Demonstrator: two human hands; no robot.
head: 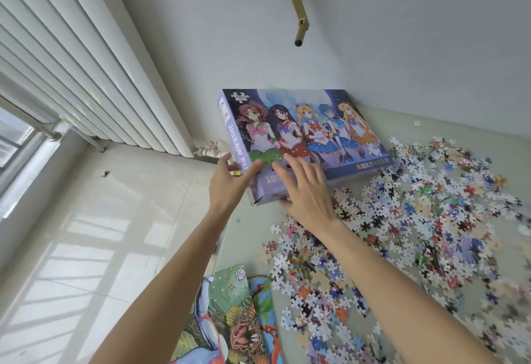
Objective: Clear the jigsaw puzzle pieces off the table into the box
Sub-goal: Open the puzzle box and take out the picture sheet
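Observation:
A closed purple jigsaw box (304, 130) with cartoon figures on its lid lies at the far left corner of the pale green table (250, 237), against the wall. My left hand (227, 188) holds the box's left side, thumb on the lid and fingers round the edge. My right hand (307, 191) lies on the near corner of the lid with fingers spread, its thumb under the near edge. Several loose puzzle pieces (402, 225) are strewn in a broad heap over the table right of and below the box.
A white radiator (86, 76) runs along the left wall above a tiled floor (100, 234). A gold bracket (293, 1) sticks out of the wall above the box. Colourful printed sheets (230, 320) hang over the table's near left edge.

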